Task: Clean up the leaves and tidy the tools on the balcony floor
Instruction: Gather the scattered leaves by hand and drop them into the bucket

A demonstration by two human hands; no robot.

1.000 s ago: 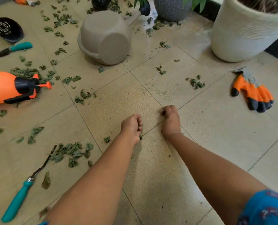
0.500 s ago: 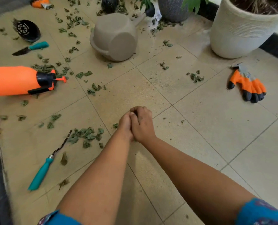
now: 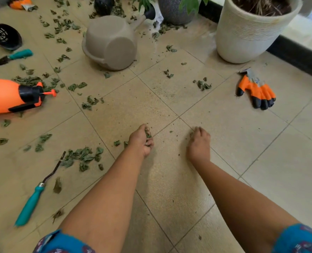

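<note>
Leaves (image 3: 82,157) lie scattered over the balcony floor (image 3: 224,143), densest beside my left arm. Left hand (image 3: 141,140) is curled round a small clump of them. Right hand (image 3: 199,143) is loosely curled, fingertips at the tile; whether it pinches a scrap, I cannot tell. Best approach: sweep fragments into one pile, keep left grip tight, lift once.

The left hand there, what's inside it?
The left hand is curled round a few green leaves, whose tips poke out between the fingers. How many more sit deeper in the palm is covered by the hand itself.
</note>
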